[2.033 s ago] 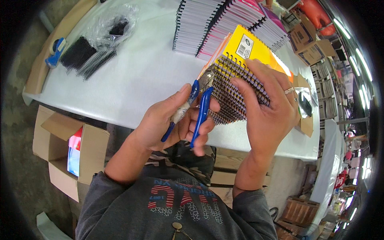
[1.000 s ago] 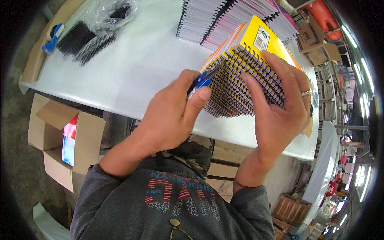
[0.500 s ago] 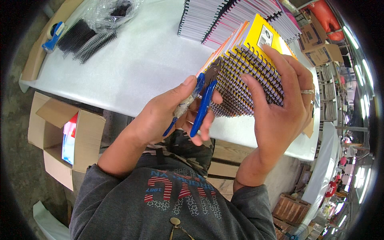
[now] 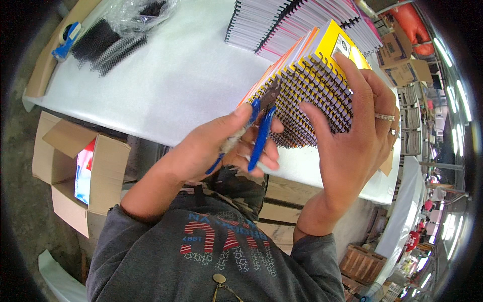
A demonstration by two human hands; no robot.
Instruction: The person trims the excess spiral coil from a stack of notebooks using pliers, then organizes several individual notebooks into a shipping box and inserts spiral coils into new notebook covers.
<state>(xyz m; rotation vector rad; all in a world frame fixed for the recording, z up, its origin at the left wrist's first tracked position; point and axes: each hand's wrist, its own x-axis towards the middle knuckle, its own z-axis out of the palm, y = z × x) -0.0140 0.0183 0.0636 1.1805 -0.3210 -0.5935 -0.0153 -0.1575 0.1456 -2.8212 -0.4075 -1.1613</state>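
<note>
My left hand (image 4: pixel 221 143) is closed round a pair of blue-handled cutting pliers (image 4: pixel 261 132), whose handles stand apart. Their dark jaws lie against the bound edge of a stack of spiral notebooks (image 4: pixel 314 95), near its left side. The notebooks have yellow covers and dark wire coils facing me; orange and white edges show along the stack's left side. My right hand (image 4: pixel 354 121) spans the stack's right part, fingers on the yellow top cover and thumb by the coils. Exactly what the jaws touch is too small to make out.
More coil-bound books (image 4: pixel 297 25) stand behind on the white table (image 4: pixel 166 95). Loose black coils (image 4: pixel 103 45), a clear plastic bag (image 4: pixel 136 17) and a blue tape dispenser (image 4: pixel 66 43) lie far left. An opened cardboard box (image 4: pixel 108 176) sits below at left; brown cartons (image 4: pixel 397 55) stand at far right.
The pliers and my left hand have shifted slightly right along the coils. My right hand still holds the stack, in nearly the same place.
</note>
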